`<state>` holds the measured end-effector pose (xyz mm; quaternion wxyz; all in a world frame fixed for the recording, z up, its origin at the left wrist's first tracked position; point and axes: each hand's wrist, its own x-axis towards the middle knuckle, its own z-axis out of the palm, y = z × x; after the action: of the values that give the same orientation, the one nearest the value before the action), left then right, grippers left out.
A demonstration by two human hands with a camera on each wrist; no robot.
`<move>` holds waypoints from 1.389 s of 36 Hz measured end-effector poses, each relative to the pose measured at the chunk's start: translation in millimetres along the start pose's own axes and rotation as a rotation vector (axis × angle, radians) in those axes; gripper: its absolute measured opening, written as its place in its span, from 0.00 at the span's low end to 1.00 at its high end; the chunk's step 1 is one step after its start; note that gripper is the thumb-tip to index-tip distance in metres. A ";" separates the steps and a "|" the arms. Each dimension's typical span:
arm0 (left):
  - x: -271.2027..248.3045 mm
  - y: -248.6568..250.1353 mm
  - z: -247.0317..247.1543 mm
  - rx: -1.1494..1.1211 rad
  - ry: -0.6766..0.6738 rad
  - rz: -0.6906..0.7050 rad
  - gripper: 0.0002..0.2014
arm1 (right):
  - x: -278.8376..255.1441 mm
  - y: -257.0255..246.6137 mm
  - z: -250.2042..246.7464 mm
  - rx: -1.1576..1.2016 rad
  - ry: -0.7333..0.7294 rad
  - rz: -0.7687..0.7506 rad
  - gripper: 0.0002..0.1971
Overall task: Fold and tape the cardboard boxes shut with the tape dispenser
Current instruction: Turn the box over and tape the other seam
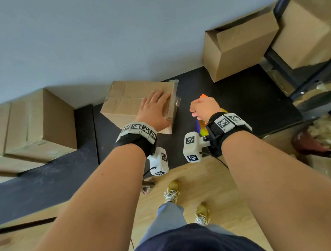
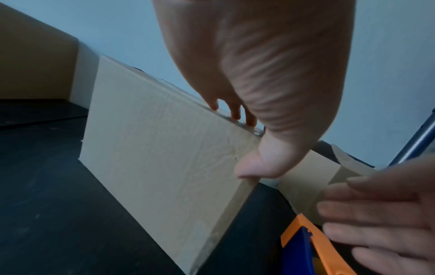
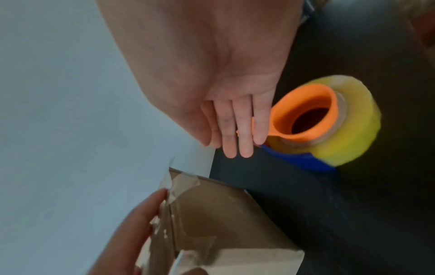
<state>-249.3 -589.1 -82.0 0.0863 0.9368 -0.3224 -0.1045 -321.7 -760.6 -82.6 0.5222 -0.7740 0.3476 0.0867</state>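
Box in work: a closed cardboard box (image 1: pixel 134 102) sits at the centre of the head view on a black table top (image 1: pixel 235 96), with its far side against the pale wall (image 1: pixel 101 33); clear tape (image 1: pixel 174 104) shows wrinkled along its right edge.
Left hand: the left hand (image 1: pixel 154 110) lies palm down on the top of that box near its right edge, fingers straight and spread, nothing grasped; in the left wrist view the fingertips (image 2: pixel 235 115) touch the box's top edge and the thumb (image 2: pixel 256 167) presses on the near corner.
Right hand: the right hand (image 1: pixel 202 107) hovers just right of the box, above the dispenser; the right wrist view shows its fingers (image 3: pixel 242 130) straight and side by side, holding nothing, their tips in front of the orange hub.
Tape dispenser: the orange and blue tape dispenser (image 3: pixel 303 119), loaded with a yellowish roll of tape (image 3: pixel 348 119), lies on the black top at the centre right of the right wrist view; whether the fingers touch it cannot be told.
Other boxes: an open box (image 1: pixel 239 49) stands at the upper right of the head view, a larger box (image 1: pixel 307 26) beyond it, and stacked boxes (image 1: pixel 35 126) at the left edge.
Lower frame: the person's shoes (image 1: pixel 172 190) stand on a light wooden floor (image 1: pixel 209 180).
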 end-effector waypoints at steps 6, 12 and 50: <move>3.0 2.6 -5.6 -0.291 0.028 -0.108 0.30 | -6.8 -12.0 10.5 0.234 -0.123 0.071 0.17; 16.9 -3.1 -4.0 -0.082 0.200 -0.079 0.19 | 0.0 -22.6 23.4 0.316 -0.189 0.079 0.16; 19.3 -11.8 21.9 0.037 0.298 -0.033 0.20 | 35.7 -11.4 54.5 -0.037 0.099 -0.022 0.12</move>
<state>-233.0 -594.0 -108.5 0.1142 0.9485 -0.2926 0.0400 -275.5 -726.8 -115.7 0.4909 -0.7907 0.3626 0.0491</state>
